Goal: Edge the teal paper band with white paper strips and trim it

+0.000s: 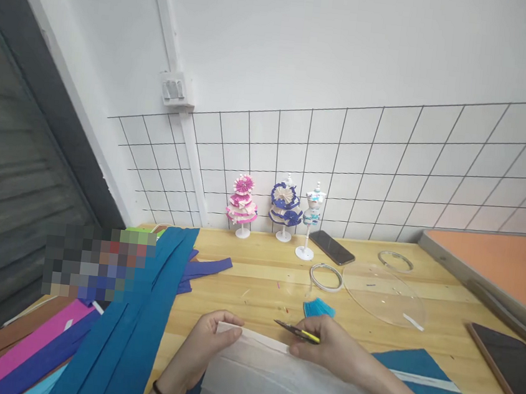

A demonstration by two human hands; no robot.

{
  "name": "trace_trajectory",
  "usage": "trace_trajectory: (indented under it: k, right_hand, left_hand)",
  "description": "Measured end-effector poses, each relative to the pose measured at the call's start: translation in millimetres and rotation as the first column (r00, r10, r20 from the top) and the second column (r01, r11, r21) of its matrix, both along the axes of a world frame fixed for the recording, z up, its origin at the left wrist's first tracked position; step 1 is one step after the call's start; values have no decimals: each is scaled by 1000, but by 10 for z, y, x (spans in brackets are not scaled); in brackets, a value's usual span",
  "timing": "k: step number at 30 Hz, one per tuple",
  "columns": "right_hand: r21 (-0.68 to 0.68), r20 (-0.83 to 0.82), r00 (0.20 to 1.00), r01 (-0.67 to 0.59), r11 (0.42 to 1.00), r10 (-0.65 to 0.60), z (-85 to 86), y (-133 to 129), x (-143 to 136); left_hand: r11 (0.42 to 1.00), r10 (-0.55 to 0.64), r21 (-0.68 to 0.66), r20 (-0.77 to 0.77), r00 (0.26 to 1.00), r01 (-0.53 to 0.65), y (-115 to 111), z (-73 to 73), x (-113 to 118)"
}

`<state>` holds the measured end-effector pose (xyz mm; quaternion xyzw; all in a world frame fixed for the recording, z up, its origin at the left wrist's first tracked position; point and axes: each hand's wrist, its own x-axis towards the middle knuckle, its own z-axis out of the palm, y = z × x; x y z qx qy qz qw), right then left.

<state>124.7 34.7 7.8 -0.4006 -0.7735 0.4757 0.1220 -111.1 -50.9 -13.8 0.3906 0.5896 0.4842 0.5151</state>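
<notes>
A translucent white sheet [272,380] with a folded upper edge lies at the bottom centre. My left hand [212,342] pinches its upper left corner between thumb and fingers. My right hand [327,345] holds small pointed scissors [298,332] with a yellow part, tips pointing left, and its thumb touches the sheet's top edge. Just above the right hand is a pleated turquoise piece [319,308]. A teal cloth piece with a white strip [423,374] lies right of the right forearm. Long teal cloth strips [136,328] lie to the left.
Three small stands with pink [242,204], blue [285,205] and white-blue [312,211] decorations stand by the wall. Nearby are a phone [333,248], tape rolls [326,277], a clear disc [384,294] and a dark tablet [508,367]. Coloured cloth [35,348] lies at left.
</notes>
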Motion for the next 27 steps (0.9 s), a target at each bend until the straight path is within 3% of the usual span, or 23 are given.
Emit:
trace_trajectory:
  k: [10, 18, 27]
  right_hand:
    - [8, 56, 998, 19, 1000, -20, -40, -1, -171]
    - [-39, 67, 998, 4, 999, -1, -45, 25, -123]
    - [-73, 81, 997, 13, 997, -7, 14, 136, 177]
  left_hand:
    - [999, -20, -30, 158, 987, 25, -16, 30, -12]
    - [998, 19, -61, 80, 997, -14, 6, -20, 15]
    - [993, 36, -113, 18, 999, -34, 13, 69, -55]
